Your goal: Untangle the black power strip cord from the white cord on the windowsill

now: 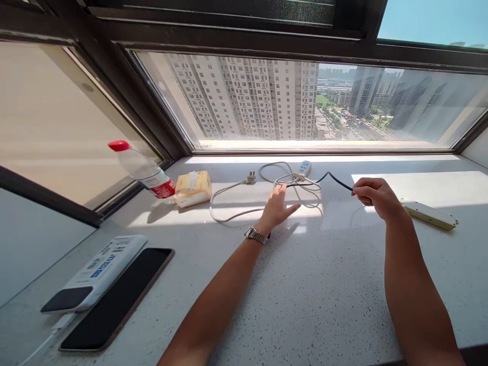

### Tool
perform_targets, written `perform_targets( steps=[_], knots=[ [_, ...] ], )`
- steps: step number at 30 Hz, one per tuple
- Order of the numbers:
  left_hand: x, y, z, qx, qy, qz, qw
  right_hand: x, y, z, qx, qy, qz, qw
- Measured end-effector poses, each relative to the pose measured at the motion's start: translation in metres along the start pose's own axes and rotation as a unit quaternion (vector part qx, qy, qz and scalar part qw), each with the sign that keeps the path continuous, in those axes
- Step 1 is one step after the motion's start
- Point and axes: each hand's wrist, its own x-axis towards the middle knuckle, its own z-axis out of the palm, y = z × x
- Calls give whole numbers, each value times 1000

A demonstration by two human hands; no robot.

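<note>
A black cable (340, 182) runs above the speckled white counter, bent upward in its middle. My right hand (375, 196) pinches its right end between thumb and fingers. The cable's other end reaches the fingertips of my left hand (276, 207), which has its thumb spread and its fingers stretched out; whether they touch the cable I cannot tell. Just beyond that hand lies a loosely coiled grey power cord (274, 165), with a white socket strip (305, 168) at its far side and a three-pin plug (250, 177) to the left. My left wrist wears a metal watch (257, 235).
A tissue pack (193, 189) and a tilted plastic bottle with a red cap (143, 170) stand at the left. Nearer are a white power bank (110, 262) and a black phone (122, 295). A long, narrow pale bar (430, 213) lies right of my right hand. Windows border the counter (305, 305).
</note>
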Motion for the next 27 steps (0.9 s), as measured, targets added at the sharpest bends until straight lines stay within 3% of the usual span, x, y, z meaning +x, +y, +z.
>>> perform_targets(
  steps=[3, 5, 7, 10, 13, 17, 19, 21, 24, 27],
  knots=[
    [-1, 2, 1, 44, 44, 32, 998, -1, 5, -11, -35, -126, 30, 991],
    [-1, 2, 2, 59, 24, 35, 997, 1, 9, -16, -77, -183, 65, 978],
    [-2, 1, 2, 67, -8, 29, 997, 3, 13, -18, -142, -198, 96, 965],
    [-2, -3, -1, 66, -29, 36, 997, 9, 20, -13, -272, -152, 148, 939],
    [2, -3, -6, 59, 3, 75, 995, 15, 23, -6, -354, -99, 190, 911],
    [25, 12, -11, 108, 34, 129, 985, 19, 15, 4, -405, 67, 139, 901],
    [43, 24, -10, 161, 12, 148, 976, 19, 10, 13, -369, 154, 74, 913],
    [58, 36, -7, 215, -24, 168, 962, 19, 8, 28, -274, 196, -11, 941],
    [64, 47, -3, 250, -55, 200, 946, 23, 14, 60, -54, 175, -130, 974],
    [50, 47, 1, 246, -47, 257, 933, 39, 28, 91, 113, 134, -194, 965]
  ],
)
